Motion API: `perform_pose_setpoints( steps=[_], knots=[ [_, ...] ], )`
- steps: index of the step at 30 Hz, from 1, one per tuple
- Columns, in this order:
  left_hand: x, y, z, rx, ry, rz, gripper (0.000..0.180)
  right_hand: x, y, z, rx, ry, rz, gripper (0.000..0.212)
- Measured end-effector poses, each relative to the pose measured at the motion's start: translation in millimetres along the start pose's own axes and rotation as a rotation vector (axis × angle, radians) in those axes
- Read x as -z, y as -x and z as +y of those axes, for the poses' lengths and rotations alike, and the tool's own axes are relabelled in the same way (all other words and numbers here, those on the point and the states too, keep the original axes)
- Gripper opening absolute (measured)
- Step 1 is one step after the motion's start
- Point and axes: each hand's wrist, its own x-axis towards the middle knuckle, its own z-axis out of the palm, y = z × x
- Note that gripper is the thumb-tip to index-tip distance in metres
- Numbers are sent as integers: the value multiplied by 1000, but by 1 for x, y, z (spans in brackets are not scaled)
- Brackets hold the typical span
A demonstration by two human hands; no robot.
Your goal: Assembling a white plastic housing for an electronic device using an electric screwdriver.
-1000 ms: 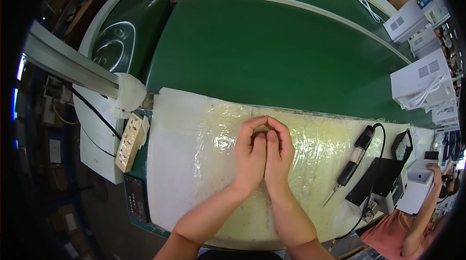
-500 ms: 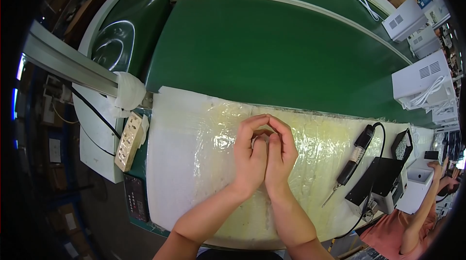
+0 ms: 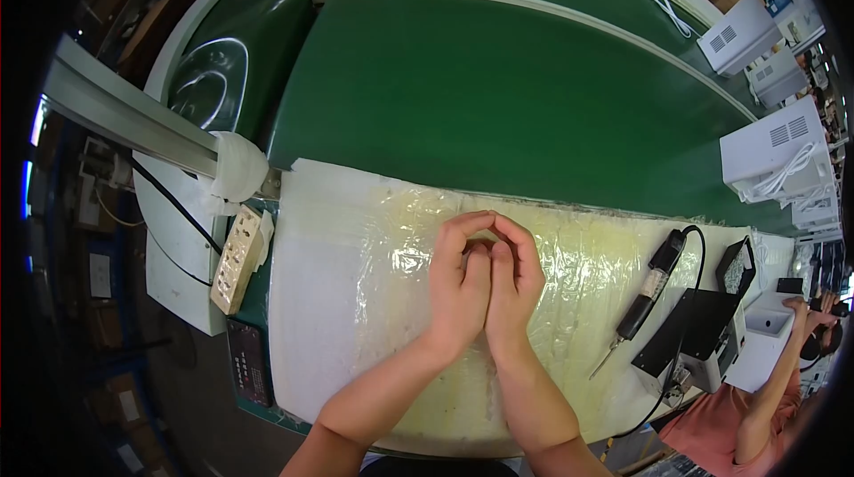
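My left hand [image 3: 459,286] and my right hand [image 3: 516,286] rest side by side on the plastic-wrapped white work mat [image 3: 347,299], pressed against each other with fingers curled inward and fingertips touching. Nothing can be seen held in either hand. An electric screwdriver [image 3: 648,295] with a black cable lies on the mat to the right of my right hand, apart from it.
A green conveyor belt [image 3: 498,94] runs behind the mat, with white boxes [image 3: 769,152] on its far right. A power strip [image 3: 236,250] sits left of the mat. A black tray [image 3: 689,335] lies at right. Another person [image 3: 765,406] in a pink top sits at lower right.
My hands stay in the same place; the fingertips have shifted only slightly against each other.
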Motion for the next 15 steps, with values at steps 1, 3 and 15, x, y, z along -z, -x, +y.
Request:
perform_pose_setpoints(
  steps=[1, 3, 15],
  knots=[
    [-1, 1, 2, -24, 33, -1, 31, 0, 0, -1, 73, -6, 7, 26],
    [-2, 1, 3, -47, 66, -1, 31, 1, 0, 2, 58, -5, 4, 26],
    [0, -1, -5, -51, 10, -16, 31, -1, 0, 0, 13, 25, 18, 26]
  ],
)
